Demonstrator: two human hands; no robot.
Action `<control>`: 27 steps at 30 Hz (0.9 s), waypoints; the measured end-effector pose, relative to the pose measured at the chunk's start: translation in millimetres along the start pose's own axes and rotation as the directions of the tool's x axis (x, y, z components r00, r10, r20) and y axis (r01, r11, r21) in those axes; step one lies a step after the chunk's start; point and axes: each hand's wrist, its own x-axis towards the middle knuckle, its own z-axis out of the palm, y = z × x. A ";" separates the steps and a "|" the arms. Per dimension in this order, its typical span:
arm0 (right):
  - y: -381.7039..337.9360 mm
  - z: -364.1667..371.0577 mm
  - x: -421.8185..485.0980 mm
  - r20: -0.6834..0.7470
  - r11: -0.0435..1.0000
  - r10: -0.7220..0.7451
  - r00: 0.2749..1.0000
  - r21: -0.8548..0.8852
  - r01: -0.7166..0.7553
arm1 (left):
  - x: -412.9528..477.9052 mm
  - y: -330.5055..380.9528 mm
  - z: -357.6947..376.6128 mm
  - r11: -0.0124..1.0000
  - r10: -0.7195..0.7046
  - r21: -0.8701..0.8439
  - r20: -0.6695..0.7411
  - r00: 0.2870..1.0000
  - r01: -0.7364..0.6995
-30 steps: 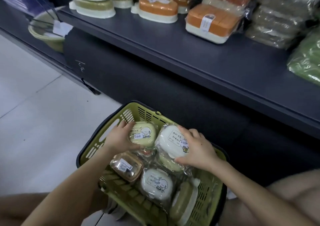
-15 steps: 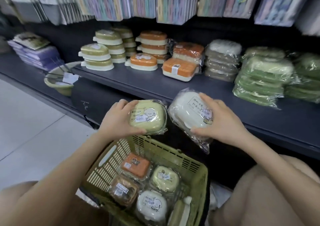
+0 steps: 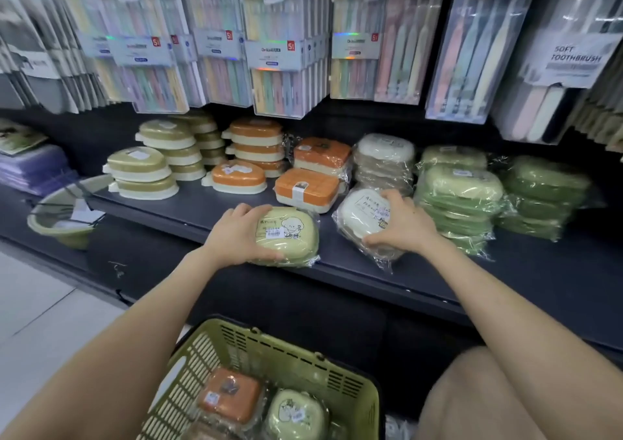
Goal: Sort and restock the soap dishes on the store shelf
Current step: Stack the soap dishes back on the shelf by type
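Observation:
My left hand (image 3: pixel 237 234) grips a pale green soap dish (image 3: pixel 290 237) in clear wrap, resting on the front edge of the dark shelf (image 3: pixel 387 281). My right hand (image 3: pixel 401 224) grips a white wrapped soap dish (image 3: pixel 362 215), set on the shelf in front of the stack of white dishes (image 3: pixel 384 161). Below, the green basket (image 3: pixel 300 352) holds an orange dish (image 3: pixel 231 394) and a pale green dish (image 3: pixel 296 414), among others partly cut off.
On the shelf stand olive-lidded dish stacks (image 3: pixel 155 166), orange ones (image 3: pixel 256 146), an orange box (image 3: pixel 306 190) and wrapped green stacks (image 3: pixel 462 197). Toothbrush packs (image 3: pixel 283 41) hang above. A green basin (image 3: pixel 64 213) sits at the left. My knee (image 3: pixel 472 399) is at lower right.
Both hands lifted the two dishes out of the basket and carried them up and forward onto the shelf. The view tilted up from the basket to the shelf.

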 end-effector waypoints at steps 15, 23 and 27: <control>3.8 16.5 80.8 0.171 0.935 -0.035 0.985 -0.343 0.092 | 31.9 -17.9 19.6 0.963 0.063 -0.269 0.169 0.984 -0.016; -52.2 31.9 22.8 0.133 0.910 -0.384 0.914 0.221 0.350 | 29.4 -9.4 33.5 0.912 0.074 -0.410 0.124 0.990 -0.017; -70.6 63.0 19.3 0.247 0.913 -0.402 0.882 0.031 0.407 | 22.5 -5.2 34.7 0.843 0.077 -0.538 0.102 0.992 -0.010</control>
